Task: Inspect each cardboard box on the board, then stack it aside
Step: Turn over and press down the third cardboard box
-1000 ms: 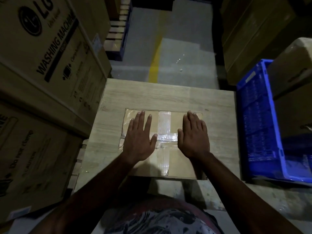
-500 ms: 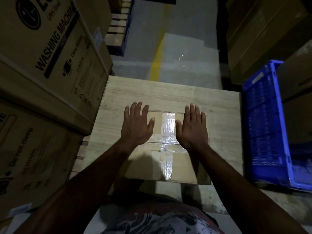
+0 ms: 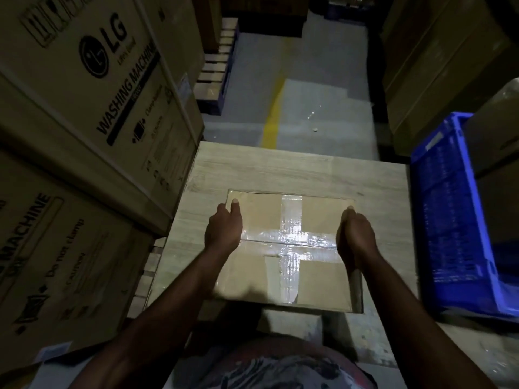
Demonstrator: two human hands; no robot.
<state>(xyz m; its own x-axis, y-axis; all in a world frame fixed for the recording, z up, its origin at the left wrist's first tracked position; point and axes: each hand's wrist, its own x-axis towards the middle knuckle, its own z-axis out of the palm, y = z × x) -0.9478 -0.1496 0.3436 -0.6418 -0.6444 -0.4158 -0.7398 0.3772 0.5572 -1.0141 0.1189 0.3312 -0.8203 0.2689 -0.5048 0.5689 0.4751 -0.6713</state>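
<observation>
A flat cardboard box (image 3: 320,282) lies on the near half of a pale wood-grain board (image 3: 280,169), with its near edge reaching about to the board's near edge. Its top is sealed with a cross of shiny clear tape (image 3: 292,237). The left hand (image 3: 223,230) grips the box's left side. Its thumb lies flat on the top close to the far left corner, and its fingers curl down over the edge, out of sight. The right hand (image 3: 356,237) clamps the right side in the same way, thumb tip on top at the far right corner and fingers wrapped down the side wall. The hands are well apart, one on each side of the tape. Whether the box rests fully on the board or is raised a little cannot be told from this view. To the left, just beside the board, stand two large stacked washing machine cartons (image 3: 98,94). To the right a blue plastic crate (image 3: 449,220) sits close to the board's edge. Beyond the board, a yellow line (image 3: 273,119) runs along the grey floor, and a wooden pallet (image 3: 216,80) sits farther back on the left.
</observation>
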